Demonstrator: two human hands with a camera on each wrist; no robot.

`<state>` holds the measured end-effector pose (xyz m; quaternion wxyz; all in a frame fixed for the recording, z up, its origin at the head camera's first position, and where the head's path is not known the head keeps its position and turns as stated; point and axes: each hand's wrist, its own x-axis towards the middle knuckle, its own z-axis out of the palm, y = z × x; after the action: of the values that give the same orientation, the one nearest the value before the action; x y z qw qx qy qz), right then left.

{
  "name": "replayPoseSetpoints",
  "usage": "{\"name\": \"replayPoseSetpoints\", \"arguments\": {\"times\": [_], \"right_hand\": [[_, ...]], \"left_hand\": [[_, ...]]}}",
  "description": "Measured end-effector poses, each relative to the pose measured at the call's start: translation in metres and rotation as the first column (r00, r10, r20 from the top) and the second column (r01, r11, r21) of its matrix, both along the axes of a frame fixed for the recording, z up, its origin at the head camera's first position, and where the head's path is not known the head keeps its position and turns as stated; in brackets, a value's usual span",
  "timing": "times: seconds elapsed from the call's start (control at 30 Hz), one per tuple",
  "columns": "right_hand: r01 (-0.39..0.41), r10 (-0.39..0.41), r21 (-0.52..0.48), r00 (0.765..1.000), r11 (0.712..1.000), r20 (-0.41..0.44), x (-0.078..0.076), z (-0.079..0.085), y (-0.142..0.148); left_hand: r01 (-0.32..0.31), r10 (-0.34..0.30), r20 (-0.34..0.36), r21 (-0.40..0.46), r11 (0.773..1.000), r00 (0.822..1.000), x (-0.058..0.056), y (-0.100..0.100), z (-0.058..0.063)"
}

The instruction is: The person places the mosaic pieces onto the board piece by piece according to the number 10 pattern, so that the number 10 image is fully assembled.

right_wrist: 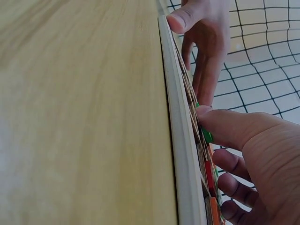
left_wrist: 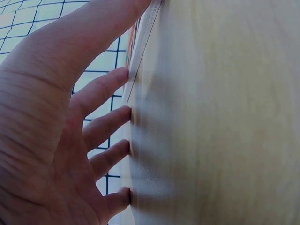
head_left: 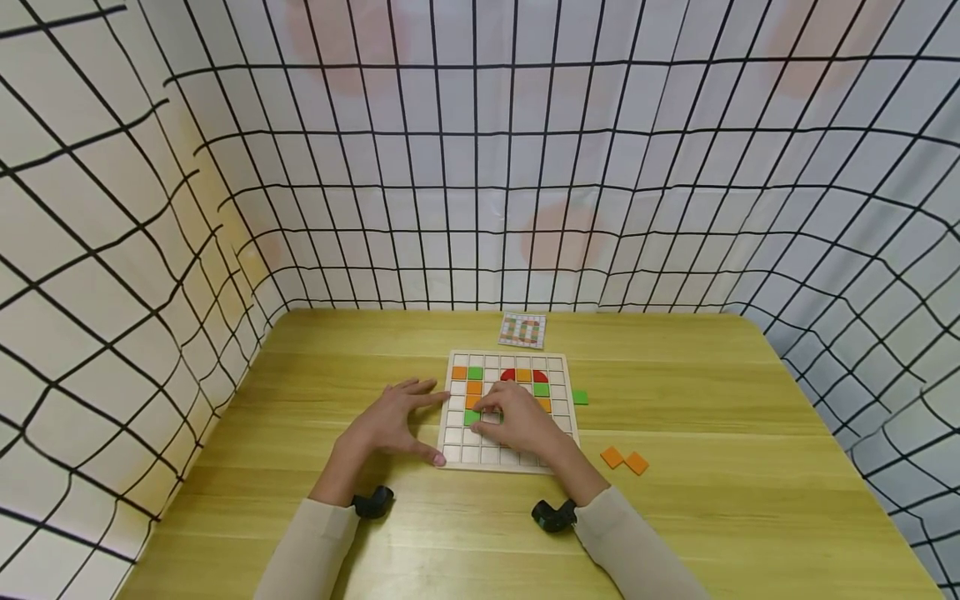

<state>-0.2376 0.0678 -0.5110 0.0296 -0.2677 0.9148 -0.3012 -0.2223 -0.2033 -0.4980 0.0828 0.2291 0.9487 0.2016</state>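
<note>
A square wooden grid board point(head_left: 459, 454) lies on the table, partly filled with orange, green and red pieces. With fingers spread, my left hand point(head_left: 393, 421) steadies the board's left side, its thumb at the near left corner. My right hand point(head_left: 517, 421) reaches over the board and pinches a green square tile point(head_left: 471, 417) at a cell left of the middle. In the right wrist view the thumb rests against the green tile point(right_wrist: 206, 135). Above it stand orange tiles point(head_left: 474, 387); a red curved piece point(head_left: 540, 377) sits at upper right. My right hand hides the board's middle.
Right of the board lie a loose green tile point(head_left: 581, 397) by its edge and two orange tiles point(head_left: 612, 457) nearer me. Behind the board lies a small pattern card point(head_left: 522, 331). White walls with a black grid point(head_left: 480, 167) surround the wooden table point(head_left: 712, 400).
</note>
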Motion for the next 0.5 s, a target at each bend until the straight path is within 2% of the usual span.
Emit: {"name": "replayPoseSetpoints", "arguments": {"times": [0.3, 0.5], "right_hand": [[-0.018, 0.018, -0.028, 1.000, 0.999, 0.002, -0.0018, -0.0013, 0.0021], [-0.027, 0.031, -0.074, 0.998, 0.997, 0.057, -0.0022, 0.0048, 0.0070]], "left_hand": [[0.003, -0.003, -0.003, -0.002, 1.000, 1.000, 0.0003, 0.0012, 0.0006], [-0.002, 0.002, 0.002, 0.006, 1.000, 1.000, 0.0005, 0.0008, 0.0012]]}}
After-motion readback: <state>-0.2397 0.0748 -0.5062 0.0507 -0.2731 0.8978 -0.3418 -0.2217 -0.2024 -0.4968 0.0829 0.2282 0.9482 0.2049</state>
